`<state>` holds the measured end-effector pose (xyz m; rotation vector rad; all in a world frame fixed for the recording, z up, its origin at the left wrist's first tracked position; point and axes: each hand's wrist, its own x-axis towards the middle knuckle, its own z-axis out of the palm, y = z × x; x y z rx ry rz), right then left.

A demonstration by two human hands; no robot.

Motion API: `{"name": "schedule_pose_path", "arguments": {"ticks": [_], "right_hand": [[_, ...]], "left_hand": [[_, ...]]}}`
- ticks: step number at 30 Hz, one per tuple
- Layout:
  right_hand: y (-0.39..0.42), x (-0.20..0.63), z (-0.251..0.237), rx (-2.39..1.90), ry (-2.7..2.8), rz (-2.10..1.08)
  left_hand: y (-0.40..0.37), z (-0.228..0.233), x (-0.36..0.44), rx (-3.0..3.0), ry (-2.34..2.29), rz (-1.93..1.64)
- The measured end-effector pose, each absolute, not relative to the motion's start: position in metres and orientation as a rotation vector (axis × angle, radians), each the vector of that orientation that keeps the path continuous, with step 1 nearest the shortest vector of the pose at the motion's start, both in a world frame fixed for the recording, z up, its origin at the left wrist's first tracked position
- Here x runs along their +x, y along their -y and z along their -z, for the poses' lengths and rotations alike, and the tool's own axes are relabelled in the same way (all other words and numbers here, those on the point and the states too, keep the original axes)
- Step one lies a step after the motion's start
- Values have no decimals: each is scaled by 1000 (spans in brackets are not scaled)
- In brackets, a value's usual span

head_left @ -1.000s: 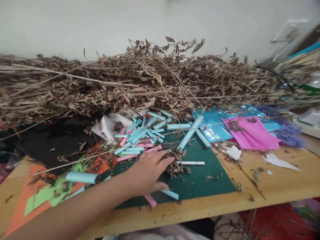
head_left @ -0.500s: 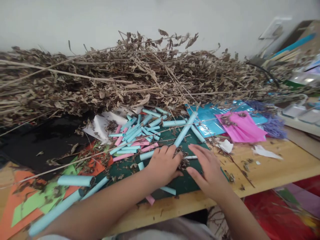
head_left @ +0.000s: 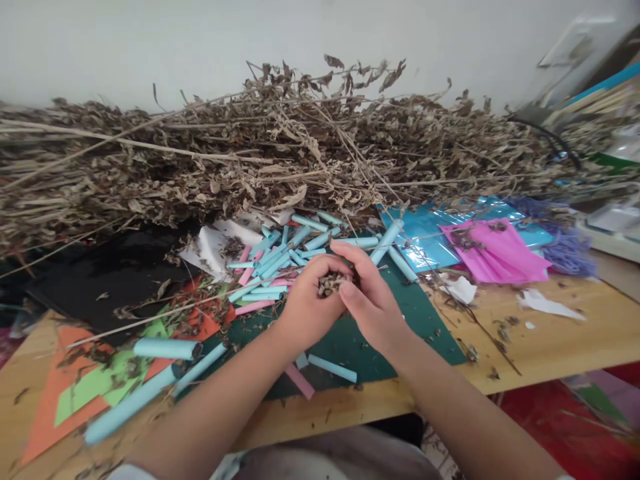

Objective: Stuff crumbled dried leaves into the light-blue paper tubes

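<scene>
Up off the green cutting mat [head_left: 400,333] come both your hands. Left hand [head_left: 305,303] and right hand [head_left: 370,300] cup brittle crumbled dry leaves [head_left: 330,283] together.

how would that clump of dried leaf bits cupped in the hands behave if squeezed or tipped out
The dried leaf bits cupped between the left hand and right hand look brittle, so squeezing would probably crumble them. They seem light and loose, likely to scatter like the crumbs on the green mat.

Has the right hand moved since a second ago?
Yes. The right hand, out of view then, now cups dried leaf bits with the left hand above the green mat.
</scene>
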<state>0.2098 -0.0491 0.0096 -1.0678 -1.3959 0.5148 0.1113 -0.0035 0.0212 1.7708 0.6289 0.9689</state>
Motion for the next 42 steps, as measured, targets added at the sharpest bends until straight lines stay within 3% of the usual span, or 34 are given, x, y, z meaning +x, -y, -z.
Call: {"name": "schedule_pose_path", "arguments": {"ticks": [5,16,23,33,38,42], "right_hand": [[39,180,-9,-1031,1125,-452],[41,182,4,-1067,805,-339],[31,189,-3,-900,575,-630],[28,195,2,-238,144,-1147],[28,201,9,-135,66,-1213],[28,199,9,-352,283,-1092]], "left_hand": [[15,-9,123,1299,-683,-1236],[32,-4,138,1229,-668,-1342],[36,-2,145,936,-768,-1206],[23,12,136,1034,-362,-1567],[31,28,142,944,-502,-1413],[36,28,146,889,-461,-1353]]}}
